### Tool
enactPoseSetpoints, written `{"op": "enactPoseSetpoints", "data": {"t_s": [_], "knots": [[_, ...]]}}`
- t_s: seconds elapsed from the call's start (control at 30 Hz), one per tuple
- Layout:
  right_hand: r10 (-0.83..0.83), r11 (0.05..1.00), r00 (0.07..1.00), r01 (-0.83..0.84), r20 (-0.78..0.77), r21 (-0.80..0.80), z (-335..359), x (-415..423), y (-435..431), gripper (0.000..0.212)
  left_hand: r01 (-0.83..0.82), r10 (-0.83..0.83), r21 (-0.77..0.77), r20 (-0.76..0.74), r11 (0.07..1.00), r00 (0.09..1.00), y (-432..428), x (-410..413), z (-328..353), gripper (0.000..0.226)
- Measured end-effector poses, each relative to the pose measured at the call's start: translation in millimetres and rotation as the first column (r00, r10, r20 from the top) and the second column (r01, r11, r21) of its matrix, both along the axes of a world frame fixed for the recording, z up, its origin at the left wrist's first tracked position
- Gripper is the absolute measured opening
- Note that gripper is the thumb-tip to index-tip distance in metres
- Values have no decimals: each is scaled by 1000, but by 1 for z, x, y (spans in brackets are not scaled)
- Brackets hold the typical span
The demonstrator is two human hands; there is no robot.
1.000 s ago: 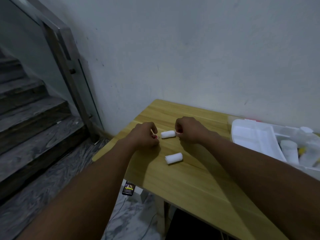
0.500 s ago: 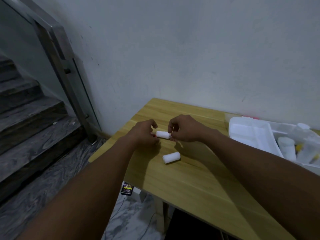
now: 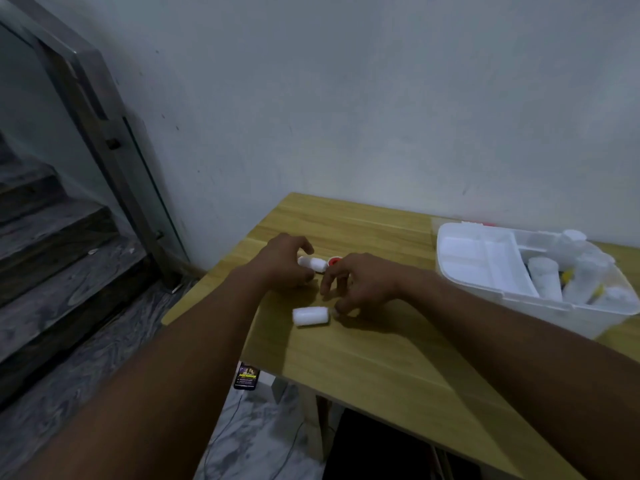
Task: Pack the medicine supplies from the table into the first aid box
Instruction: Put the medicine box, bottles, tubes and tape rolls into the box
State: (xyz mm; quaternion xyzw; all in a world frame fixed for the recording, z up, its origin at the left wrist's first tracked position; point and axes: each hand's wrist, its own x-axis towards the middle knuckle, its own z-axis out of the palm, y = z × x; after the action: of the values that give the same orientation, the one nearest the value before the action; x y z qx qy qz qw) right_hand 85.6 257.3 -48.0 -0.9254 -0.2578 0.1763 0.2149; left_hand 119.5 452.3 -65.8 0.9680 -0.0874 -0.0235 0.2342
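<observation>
Two white gauze rolls lie on the wooden table [image 3: 381,348]. My left hand [image 3: 282,263] curls around the far roll [image 3: 314,264], which rests at its fingertips. My right hand [image 3: 362,285] hovers with fingers spread, and its lowest fingertips touch the right end of the near roll [image 3: 310,316]. A small red-and-white round item [image 3: 334,260] peeks out behind my right hand. The white first aid box [image 3: 485,289] stands open at the right, with a tray and several white bottles and rolls inside.
The table's left edge drops to a marble floor where a phone [image 3: 246,375] lies. Dark stairs [image 3: 52,244] and a glass railing with a metal post [image 3: 114,157] stand at the left. A grey wall runs behind the table.
My right hand has let go of the far roll and dropped toward the near roll. My left hand stays on the far roll. The red-and-white item has come into view.
</observation>
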Motion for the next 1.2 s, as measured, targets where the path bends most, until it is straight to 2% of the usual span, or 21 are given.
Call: {"op": "enactPoseSetpoints", "data": {"t_s": [0.13,0.3,0.37,0.43,0.5,0.6,0.67,0.73,0.83,0.9,1.0,1.1,1.2], "knots": [[52,999,999,-52,7,-7,-3,-8,9,43,-7,7,21,12,1000,1000,9,-2,0,45],[99,994,995,-98,-19,46,-3,-16,27,52,-51,50,-54,-27,997,998,25,-11,2,30],[126,992,992,-126,-7,-14,-5,-18,36,55,-69,67,-70,-37,995,997,30,-14,2,26],[170,982,984,-165,48,-94,-9,-19,42,45,-80,77,-82,-29,993,997,34,-16,2,24],[175,981,978,-163,113,-109,-12,-16,44,32,-89,87,-91,-24,992,996,35,-17,2,24],[81,996,972,-69,222,-60,-8,-4,42,31,-99,99,-89,-8,991,995,39,-17,0,24],[-2,996,920,38,393,-84,1,9,44,29,-116,117,-104,2,988,993,41,-18,-1,24],[-39,980,872,128,487,-150,7,23,49,30,-128,129,-126,-3,984,992,42,-19,-1,25],[-57,960,908,165,416,-228,4,37,59,31,-132,133,-133,-1,982,991,44,-19,-2,27],[-75,967,932,155,356,-202,-3,39,63,29,-127,128,-131,2,983,992,46,-18,-2,29],[-65,980,915,134,398,-149,-3,42,64,26,-118,122,-115,24,986,992,46,-16,-4,26],[-182,975,878,221,443,-37,15,51,50,23,-113,121,-140,54,984,991,41,-16,-5,19],[-316,943,865,330,390,33,32,60,16,27,-70,82,-141,79,987,993,26,-15,-6,19]]}}
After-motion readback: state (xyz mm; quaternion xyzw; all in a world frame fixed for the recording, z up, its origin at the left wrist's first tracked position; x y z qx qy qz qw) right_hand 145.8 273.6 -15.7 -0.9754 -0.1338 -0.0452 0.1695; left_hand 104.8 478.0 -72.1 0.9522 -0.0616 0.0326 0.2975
